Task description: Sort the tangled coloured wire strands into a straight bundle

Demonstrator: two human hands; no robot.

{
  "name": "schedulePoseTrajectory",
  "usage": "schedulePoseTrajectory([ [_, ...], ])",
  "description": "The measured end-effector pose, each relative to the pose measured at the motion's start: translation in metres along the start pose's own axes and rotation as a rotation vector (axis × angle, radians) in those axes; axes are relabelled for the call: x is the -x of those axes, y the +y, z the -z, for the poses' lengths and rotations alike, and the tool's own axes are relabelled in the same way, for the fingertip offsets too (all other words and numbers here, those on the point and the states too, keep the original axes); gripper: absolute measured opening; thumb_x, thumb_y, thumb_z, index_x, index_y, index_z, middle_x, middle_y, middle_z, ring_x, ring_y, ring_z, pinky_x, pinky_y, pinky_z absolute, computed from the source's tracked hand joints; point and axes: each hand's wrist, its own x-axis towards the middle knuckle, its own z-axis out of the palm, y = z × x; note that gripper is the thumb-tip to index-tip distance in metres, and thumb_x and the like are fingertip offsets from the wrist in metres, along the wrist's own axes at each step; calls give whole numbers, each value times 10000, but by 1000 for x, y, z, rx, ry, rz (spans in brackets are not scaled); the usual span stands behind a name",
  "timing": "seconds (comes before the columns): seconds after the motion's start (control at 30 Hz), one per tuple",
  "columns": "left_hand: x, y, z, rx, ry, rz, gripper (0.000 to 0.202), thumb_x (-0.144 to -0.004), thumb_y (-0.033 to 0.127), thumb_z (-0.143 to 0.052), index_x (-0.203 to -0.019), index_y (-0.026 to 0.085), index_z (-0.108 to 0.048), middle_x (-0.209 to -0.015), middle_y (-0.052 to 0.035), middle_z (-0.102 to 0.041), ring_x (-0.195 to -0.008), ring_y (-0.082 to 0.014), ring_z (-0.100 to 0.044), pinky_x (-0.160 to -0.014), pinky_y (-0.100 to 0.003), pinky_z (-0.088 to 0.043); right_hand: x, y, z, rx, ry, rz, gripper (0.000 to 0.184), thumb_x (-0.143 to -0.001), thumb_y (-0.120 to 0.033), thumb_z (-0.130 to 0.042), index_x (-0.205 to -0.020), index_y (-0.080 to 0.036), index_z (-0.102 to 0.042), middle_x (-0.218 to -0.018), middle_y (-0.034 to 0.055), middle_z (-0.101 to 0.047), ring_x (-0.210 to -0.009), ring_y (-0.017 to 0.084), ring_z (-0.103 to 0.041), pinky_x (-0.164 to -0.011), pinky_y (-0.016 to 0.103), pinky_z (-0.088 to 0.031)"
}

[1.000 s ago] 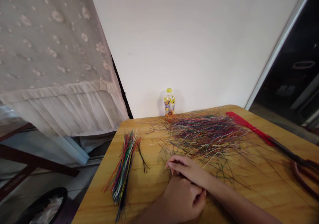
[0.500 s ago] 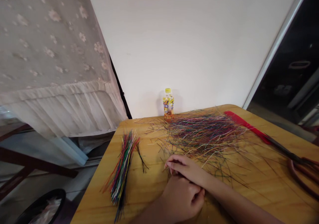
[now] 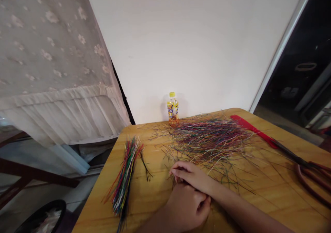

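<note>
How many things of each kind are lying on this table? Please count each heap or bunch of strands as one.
Plastic bottle: 1
Red comb: 1
Scissors: 1
Loose heap of coloured strands: 1
Neat bundle of coloured strands: 1
Small dark bunch of strands: 1
Total: 6

Long dark-bladed scissors with reddish-brown loop handles (image 3: 289,153) cut off at right edge. Left hand (image 3: 186,205) partly hidden under right hand (image 3: 192,175), any held item unclear. Fine multicoloured strands (image 3: 207,139) too thin to count.
</note>
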Motion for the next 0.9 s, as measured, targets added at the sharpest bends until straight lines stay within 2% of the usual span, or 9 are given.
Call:
schedulePoseTrajectory([
  [0.37,1,-3,-4,15,48,-17,229,-791,266,-516,-667,204,-698,-604,-30,-703,-502,-164,-579,-479,-321,-252,0,-1,-1,-8,1,-11,188,-801,-342,-548,-792,-163,-605,-659,-14,-539,-629,123,-500,-632,257,-385],
  [0.9,0,2,4,-26,1,11,224,-781,239,-517,-667,201,-705,-605,-25,-699,-521,-164,-583,-492,-310,-257,0,2,0,17,-11,3,201,-819,-360,-544,-810,-175,-621,-664,-17,-551,-639,125,-518,-646,258,-404],
])
